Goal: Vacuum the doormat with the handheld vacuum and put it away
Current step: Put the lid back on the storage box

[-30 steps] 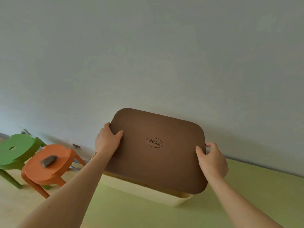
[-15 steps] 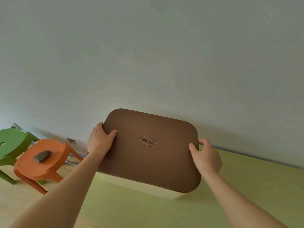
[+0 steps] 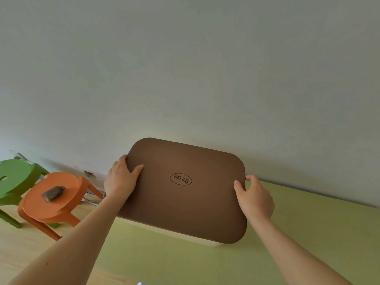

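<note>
Gripping the brown lid (image 3: 185, 194) at its short edges, left hand (image 3: 120, 179) and right hand (image 3: 255, 197) had fingers clamped around a stiff, light-looking panel over the cream box (image 3: 174, 233); no vacuum showed.

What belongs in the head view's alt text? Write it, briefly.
Two bare hands, left hand and right hand, grip opposite edges of a brown rounded-rectangle lid over a cream box standing on a light green mat. Left of it stand an orange plastic stool and a green plastic stool.
</note>
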Motion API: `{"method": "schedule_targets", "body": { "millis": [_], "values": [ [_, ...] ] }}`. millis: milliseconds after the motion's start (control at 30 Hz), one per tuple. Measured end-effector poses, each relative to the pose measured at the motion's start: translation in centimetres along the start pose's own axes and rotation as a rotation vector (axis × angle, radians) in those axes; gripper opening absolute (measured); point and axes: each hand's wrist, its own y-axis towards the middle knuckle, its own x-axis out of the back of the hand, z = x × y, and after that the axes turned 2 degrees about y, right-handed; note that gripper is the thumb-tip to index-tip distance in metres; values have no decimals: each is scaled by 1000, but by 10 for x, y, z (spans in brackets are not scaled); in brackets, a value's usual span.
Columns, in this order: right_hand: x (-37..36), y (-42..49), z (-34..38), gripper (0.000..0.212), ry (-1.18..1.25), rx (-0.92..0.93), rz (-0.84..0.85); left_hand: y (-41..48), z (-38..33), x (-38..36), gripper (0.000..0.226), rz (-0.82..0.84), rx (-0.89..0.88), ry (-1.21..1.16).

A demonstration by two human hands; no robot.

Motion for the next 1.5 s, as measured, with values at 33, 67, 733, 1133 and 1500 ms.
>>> {"method": "schedule_targets", "body": {
  "millis": [33,67,733,1133,1500],
  "values": [
    [-1,1,1,40,0,2,8,1,2,1,64,2,3,1],
    [1,5,1,40,-1,3,11,3,0,1,62,2,1,-1],
    [-1,26,10,45,-89,-106,234,14,1,-15,50,-19,-24,109],
    [-16,11,24,80,331,-254,288,15,-1,-18,79,25,-60,267],
    [-23,27,35,53,470,-362,252,38,3,-12,81,101,-43,171]
  ]
}}
